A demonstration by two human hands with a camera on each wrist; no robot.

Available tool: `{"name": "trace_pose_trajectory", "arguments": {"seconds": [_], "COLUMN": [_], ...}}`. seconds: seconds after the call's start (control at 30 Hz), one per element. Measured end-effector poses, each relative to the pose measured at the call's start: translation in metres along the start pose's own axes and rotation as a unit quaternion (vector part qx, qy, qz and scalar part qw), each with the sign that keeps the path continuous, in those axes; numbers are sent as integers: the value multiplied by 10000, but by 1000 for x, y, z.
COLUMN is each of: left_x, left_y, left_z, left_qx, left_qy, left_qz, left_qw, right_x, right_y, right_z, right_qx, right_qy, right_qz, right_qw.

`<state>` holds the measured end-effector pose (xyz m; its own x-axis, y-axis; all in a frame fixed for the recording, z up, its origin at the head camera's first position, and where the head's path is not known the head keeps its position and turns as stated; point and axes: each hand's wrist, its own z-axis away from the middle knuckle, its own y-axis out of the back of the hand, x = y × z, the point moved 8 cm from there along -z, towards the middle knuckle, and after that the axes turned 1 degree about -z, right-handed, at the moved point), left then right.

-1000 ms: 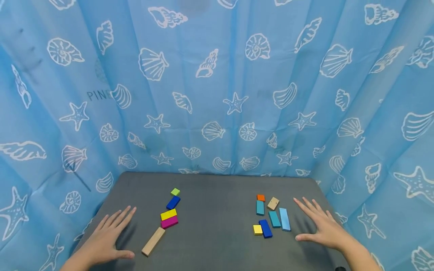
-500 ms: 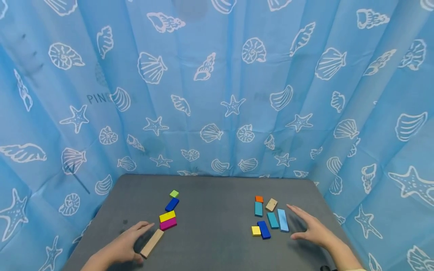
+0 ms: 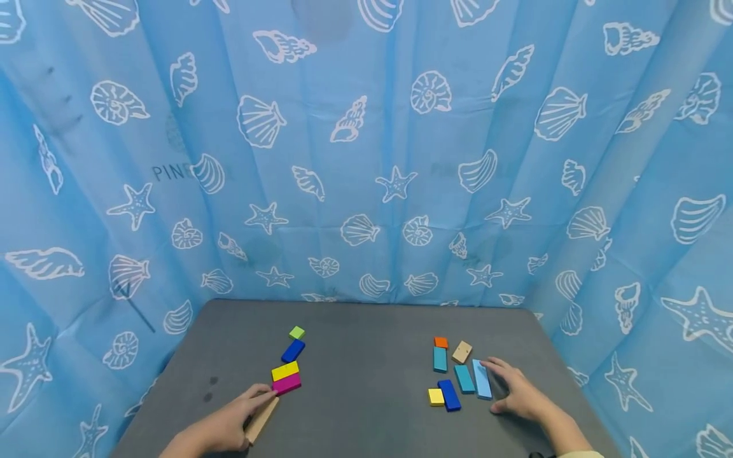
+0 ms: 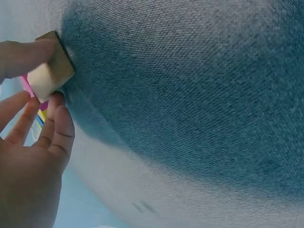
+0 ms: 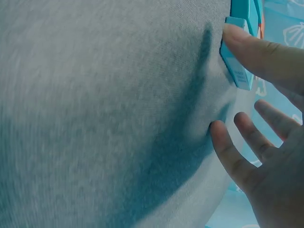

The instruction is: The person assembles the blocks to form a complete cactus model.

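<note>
Between the thumb and fingers of my left hand (image 3: pixel 226 420) is the long plain wooden block (image 3: pixel 264 420) at the front left. In the left wrist view the thumb lies over the end of this wooden block (image 4: pixel 62 66), with fingertips at its other side. A magenta block (image 3: pixel 287 383) sits just beyond those fingers, against a yellow block (image 3: pixel 285 370). My right hand (image 3: pixel 523 393) hovers with spread fingers beside a light blue block (image 3: pixel 481 380); one fingertip overlaps its far end. The right wrist view shows a digit across the light blue block (image 5: pixel 241 76).
Beyond the left hand lie a blue block (image 3: pixel 293 350) and a lime block (image 3: pixel 296 332). Around the right group are teal blocks (image 3: pixel 464 379), a dark blue block (image 3: pixel 449 395), a small yellow block (image 3: pixel 436 397), a wooden piece (image 3: pixel 462 352) and an orange block (image 3: pixel 440 342). A shell-print curtain (image 3: pixel 366 191) encloses the grey table (image 3: pixel 366 369).
My left hand has come down and right from beside the wooden block and closed round it. The right hand has lowered and moved left to the light blue block. The blocks stay in place.
</note>
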<state>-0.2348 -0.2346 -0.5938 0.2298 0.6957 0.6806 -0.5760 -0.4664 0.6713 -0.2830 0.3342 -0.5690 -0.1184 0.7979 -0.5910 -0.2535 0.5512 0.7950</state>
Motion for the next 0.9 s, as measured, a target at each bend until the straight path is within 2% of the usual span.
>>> {"name": "trace_pose_trajectory", "arguments": {"seconds": [0.17,0.47,0.57,0.77,0.9], "left_x": [0,-5,-4,19,35], "left_y": [-2,-5,-4,-4,-6], "left_z": [-1,-6,-6,-6,-9], "left_qx": [0,48,113,311,419], "left_qy": [-50,219,260,53,-1], "left_qz": [93,648,614,41,22], "left_qw": [9999,9976,9977,9995,9991], "right_x": [3,2,3,5,4], "right_y": [-3,-9,-9,-10,-11], "right_z": [-6,-12,-15,-19,-21], "right_qx": [-28,39,59,20,-42], "right_qy": [-142,61,-74,-272,-387], "right_qz": [-38,-48,-20,178,238], "right_qw": [9999,10000,10000,9995,9990]}}
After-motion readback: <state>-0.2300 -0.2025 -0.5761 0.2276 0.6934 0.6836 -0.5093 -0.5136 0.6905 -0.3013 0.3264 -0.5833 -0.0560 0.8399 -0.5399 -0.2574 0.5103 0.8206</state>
